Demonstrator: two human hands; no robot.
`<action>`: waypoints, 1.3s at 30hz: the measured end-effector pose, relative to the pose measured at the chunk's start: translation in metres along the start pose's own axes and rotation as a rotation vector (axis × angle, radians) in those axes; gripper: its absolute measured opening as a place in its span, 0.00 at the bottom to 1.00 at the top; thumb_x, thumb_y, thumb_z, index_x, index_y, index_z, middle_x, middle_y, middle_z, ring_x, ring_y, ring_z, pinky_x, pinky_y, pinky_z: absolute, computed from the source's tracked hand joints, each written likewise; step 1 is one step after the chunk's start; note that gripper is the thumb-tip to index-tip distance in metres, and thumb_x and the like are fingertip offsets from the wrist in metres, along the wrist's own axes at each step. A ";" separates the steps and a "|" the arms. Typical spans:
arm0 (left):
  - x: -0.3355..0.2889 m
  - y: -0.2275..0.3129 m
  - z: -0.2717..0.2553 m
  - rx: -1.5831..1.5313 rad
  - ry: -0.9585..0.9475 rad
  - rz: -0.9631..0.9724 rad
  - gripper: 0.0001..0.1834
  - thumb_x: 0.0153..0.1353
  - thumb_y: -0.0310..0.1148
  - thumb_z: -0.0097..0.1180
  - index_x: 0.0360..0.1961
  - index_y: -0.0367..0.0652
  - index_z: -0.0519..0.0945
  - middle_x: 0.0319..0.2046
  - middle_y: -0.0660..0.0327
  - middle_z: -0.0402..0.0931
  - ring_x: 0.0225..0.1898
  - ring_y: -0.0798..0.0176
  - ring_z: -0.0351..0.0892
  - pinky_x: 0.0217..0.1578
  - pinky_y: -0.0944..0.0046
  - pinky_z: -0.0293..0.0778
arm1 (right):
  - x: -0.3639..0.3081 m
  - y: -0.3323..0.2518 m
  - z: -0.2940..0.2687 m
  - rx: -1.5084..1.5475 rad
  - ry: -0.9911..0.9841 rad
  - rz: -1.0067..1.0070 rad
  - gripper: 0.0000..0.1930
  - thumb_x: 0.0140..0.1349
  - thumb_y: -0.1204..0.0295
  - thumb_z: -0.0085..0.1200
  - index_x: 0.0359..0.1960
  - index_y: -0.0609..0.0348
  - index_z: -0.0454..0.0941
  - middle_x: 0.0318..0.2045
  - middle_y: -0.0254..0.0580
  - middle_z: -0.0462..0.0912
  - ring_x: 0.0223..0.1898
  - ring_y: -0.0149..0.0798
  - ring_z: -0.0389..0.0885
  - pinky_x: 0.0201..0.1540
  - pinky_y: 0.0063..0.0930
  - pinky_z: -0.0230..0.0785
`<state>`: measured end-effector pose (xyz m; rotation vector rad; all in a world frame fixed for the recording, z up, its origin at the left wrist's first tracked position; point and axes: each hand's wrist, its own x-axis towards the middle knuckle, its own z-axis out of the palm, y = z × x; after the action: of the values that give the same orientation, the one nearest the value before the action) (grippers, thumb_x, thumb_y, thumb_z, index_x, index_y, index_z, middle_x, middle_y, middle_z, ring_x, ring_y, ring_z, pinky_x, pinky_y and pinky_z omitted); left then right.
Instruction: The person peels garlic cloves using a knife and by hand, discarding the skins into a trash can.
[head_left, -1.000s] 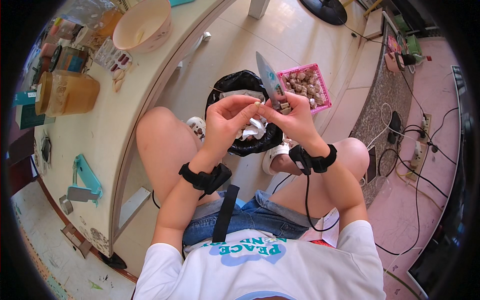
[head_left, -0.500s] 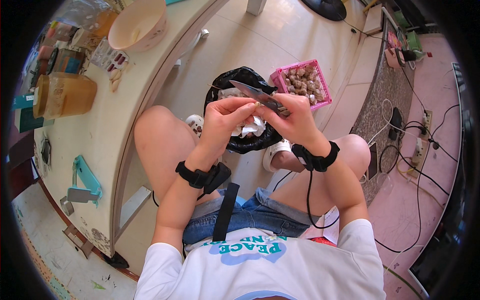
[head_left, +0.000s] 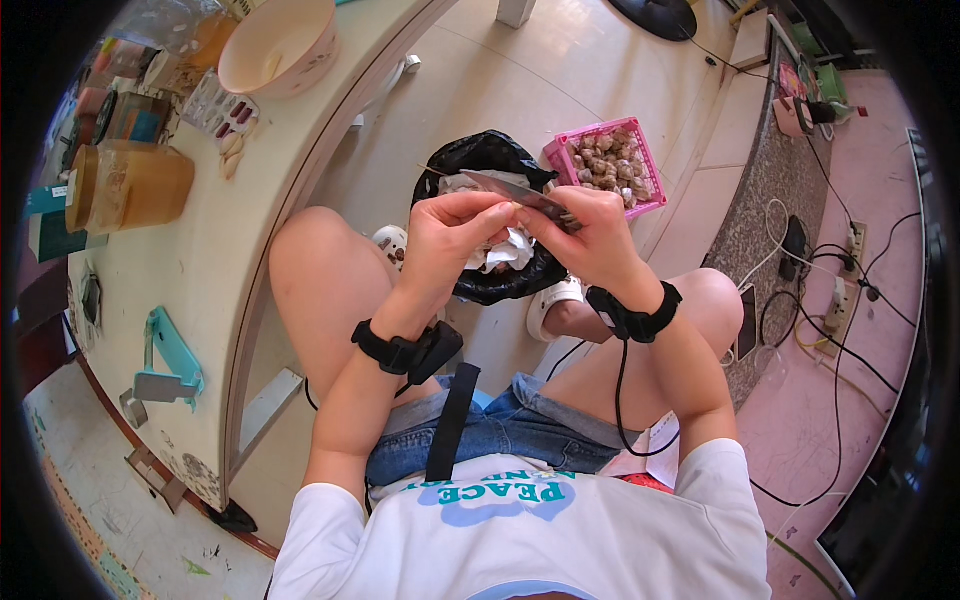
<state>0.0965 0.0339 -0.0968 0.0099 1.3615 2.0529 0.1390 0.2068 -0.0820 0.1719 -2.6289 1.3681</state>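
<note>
My right hand is closed around the handle of a knife, whose blade points left and away from me. Its thumb meets the fingertips of my left hand, which are pinched together. Between them is a small pale piece, apparently a garlic clove, mostly hidden by the fingers. Both hands are over a black plastic bag with white scraps inside. Just beyond my right hand, a pink basket holds several garlic bulbs.
On the table to my left are a cream bowl, a honey-coloured jar, pill packs, a few pale cloves and a teal phone stand. Cables and a power strip lie to my right.
The knife has turned slightly, so its blade looks narrower and sits a bit lower. My hands remain together in nearly the same place; the whole view has shifted slightly.
</note>
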 end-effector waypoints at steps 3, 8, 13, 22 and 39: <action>0.000 0.001 0.001 -0.011 0.014 -0.003 0.08 0.57 0.26 0.55 0.35 0.32 0.80 0.28 0.61 0.79 0.27 0.73 0.73 0.30 0.75 0.69 | 0.002 -0.004 -0.001 0.002 0.040 -0.008 0.11 0.49 0.69 0.62 0.21 0.64 0.75 0.15 0.48 0.73 0.16 0.44 0.72 0.19 0.31 0.62; 0.001 -0.002 -0.003 -0.011 -0.003 0.018 0.08 0.55 0.28 0.59 0.35 0.35 0.82 0.28 0.61 0.80 0.27 0.75 0.76 0.31 0.77 0.72 | 0.002 -0.003 0.001 0.024 0.045 -0.024 0.12 0.48 0.70 0.63 0.20 0.64 0.74 0.15 0.48 0.73 0.16 0.44 0.71 0.19 0.31 0.62; 0.001 0.000 -0.001 0.021 0.025 0.015 0.07 0.57 0.26 0.56 0.34 0.33 0.81 0.27 0.61 0.79 0.27 0.74 0.73 0.30 0.75 0.69 | 0.000 0.002 0.001 -0.021 0.017 -0.031 0.15 0.49 0.69 0.63 0.16 0.64 0.70 0.14 0.48 0.71 0.15 0.45 0.70 0.18 0.32 0.61; -0.001 0.003 0.000 0.074 0.021 0.047 0.06 0.56 0.26 0.57 0.32 0.34 0.82 0.26 0.62 0.79 0.26 0.74 0.73 0.30 0.75 0.69 | 0.001 0.001 0.002 -0.041 0.036 -0.050 0.16 0.49 0.68 0.62 0.16 0.63 0.69 0.13 0.48 0.70 0.15 0.46 0.70 0.18 0.33 0.60; 0.000 0.004 -0.002 0.009 -0.001 0.016 0.07 0.56 0.26 0.57 0.34 0.32 0.81 0.27 0.60 0.79 0.26 0.72 0.74 0.30 0.74 0.70 | 0.001 -0.003 0.001 0.197 -0.096 0.173 0.08 0.52 0.71 0.57 0.26 0.65 0.79 0.11 0.45 0.70 0.12 0.27 0.66 0.17 0.23 0.60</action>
<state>0.0940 0.0315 -0.0943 0.0254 1.3743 2.0599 0.1383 0.2043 -0.0796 0.0365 -2.6350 1.7168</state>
